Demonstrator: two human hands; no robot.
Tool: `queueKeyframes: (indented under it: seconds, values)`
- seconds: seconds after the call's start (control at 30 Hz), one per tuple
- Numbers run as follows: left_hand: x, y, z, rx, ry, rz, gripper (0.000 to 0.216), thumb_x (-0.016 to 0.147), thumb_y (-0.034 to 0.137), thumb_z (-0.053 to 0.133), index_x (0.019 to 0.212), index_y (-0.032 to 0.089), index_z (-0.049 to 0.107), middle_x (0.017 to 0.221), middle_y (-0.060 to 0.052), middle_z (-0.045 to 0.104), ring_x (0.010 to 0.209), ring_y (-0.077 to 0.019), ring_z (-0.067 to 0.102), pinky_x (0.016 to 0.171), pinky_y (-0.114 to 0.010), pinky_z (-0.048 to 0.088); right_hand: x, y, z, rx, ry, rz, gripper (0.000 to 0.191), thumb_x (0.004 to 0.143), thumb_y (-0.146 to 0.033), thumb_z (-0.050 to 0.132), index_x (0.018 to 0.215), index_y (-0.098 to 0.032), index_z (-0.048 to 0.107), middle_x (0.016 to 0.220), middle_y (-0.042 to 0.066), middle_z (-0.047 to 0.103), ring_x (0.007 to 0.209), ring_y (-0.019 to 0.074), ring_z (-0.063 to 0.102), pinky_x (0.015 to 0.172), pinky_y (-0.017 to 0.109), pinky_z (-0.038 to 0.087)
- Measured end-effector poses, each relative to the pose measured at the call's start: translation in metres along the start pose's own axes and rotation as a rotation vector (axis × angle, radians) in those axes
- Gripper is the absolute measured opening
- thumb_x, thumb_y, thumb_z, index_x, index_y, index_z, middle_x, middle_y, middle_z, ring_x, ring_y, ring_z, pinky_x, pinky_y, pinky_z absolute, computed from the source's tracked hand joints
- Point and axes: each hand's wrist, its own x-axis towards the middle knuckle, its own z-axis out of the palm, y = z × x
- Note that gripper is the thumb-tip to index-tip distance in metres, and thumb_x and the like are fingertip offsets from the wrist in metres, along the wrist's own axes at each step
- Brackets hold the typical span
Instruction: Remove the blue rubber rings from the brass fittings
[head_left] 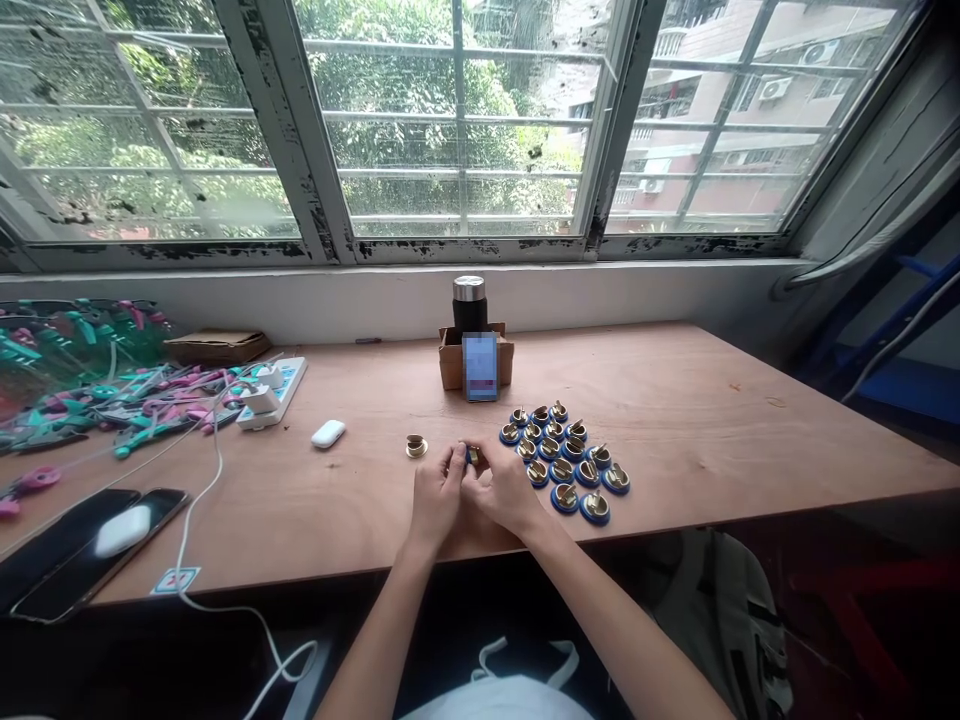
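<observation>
Both hands meet near the front middle of the table. Between their fingertips is a small gold piece with a blue edge (pixel 472 455), mostly hidden by the fingers. My left hand (pixel 435 492) is closed on its left side, and my right hand (pixel 504 490) closes on it from the right. Just left of my left hand stands a small gold piece with a round base (pixel 416 447). To the right of my right hand, several round gold pieces with blue rims (pixel 561 470) sit in slanting rows, each with a raised gold part on top.
Behind the hands, a phone (pixel 481 367) leans on a cardboard box (pixel 451 367) holding a black bottle (pixel 470 312). At left lie a white earbud case (pixel 328 433), a power strip (pixel 283 393), a pile of pink and teal pliers (pixel 142 405), a white cable (pixel 202 497) and dark phones (pixel 101 570).
</observation>
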Motion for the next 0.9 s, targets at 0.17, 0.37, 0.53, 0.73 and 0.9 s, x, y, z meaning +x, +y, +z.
queueKeyframes:
  seconds: [0.17,0.37,0.53,0.73,0.9]
  values:
    - [-0.0008,0.0029,-0.0004,0.019,0.019,-0.016,0.044,0.106,0.051,0.045,0.08,0.019,0.062,0.073,-0.002,0.068,0.067,-0.0174,0.063,0.061,-0.026,0.042,0.0006,-0.0007,0.0008,0.051,0.042,-0.012,0.032,0.086,-0.012,0.061,0.117,-0.02,0.067,0.098,0.005,0.074,0.081,0.0187,0.069,0.078,0.029,0.057]
    - [0.0016,0.0024,0.0015,-0.065,0.002,-0.087,0.036,0.105,0.054,0.048,0.102,0.02,0.059,0.083,-0.004,0.073,0.073,-0.0204,0.069,0.07,-0.03,0.05,0.0001,-0.0031,0.0004,0.01,0.064,-0.029,0.036,0.083,-0.008,0.059,0.116,-0.022,0.067,0.101,0.005,0.075,0.085,0.0215,0.071,0.08,0.032,0.058]
    - [0.0014,0.0012,0.002,-0.136,-0.017,-0.093,0.037,0.103,0.055,0.052,0.112,0.019,0.054,0.09,-0.007,0.077,0.072,-0.0205,0.071,0.074,-0.033,0.055,-0.0001,-0.0028,0.0006,-0.026,0.077,-0.033,0.039,0.083,-0.006,0.059,0.118,-0.021,0.066,0.104,0.007,0.075,0.091,0.0239,0.072,0.082,0.034,0.058]
    - [0.002,0.0004,0.0025,-0.2,-0.022,-0.057,0.039,0.101,0.053,0.057,0.118,0.018,0.06,0.105,-0.011,0.078,0.096,-0.025,0.076,0.082,-0.035,0.058,0.0008,-0.0047,-0.0011,0.019,0.095,-0.031,0.044,0.087,-0.008,0.062,0.128,-0.024,0.064,0.109,0.006,0.075,0.093,0.0229,0.072,0.085,0.035,0.059]
    - [0.0016,-0.0002,0.0031,-0.215,-0.029,-0.043,0.038,0.1,0.052,0.059,0.117,0.019,0.061,0.105,-0.011,0.078,0.095,-0.0248,0.076,0.081,-0.034,0.058,0.0003,-0.0044,-0.0017,0.01,0.116,-0.036,0.044,0.087,-0.008,0.063,0.128,-0.025,0.065,0.107,0.006,0.076,0.093,0.0234,0.073,0.084,0.036,0.06]
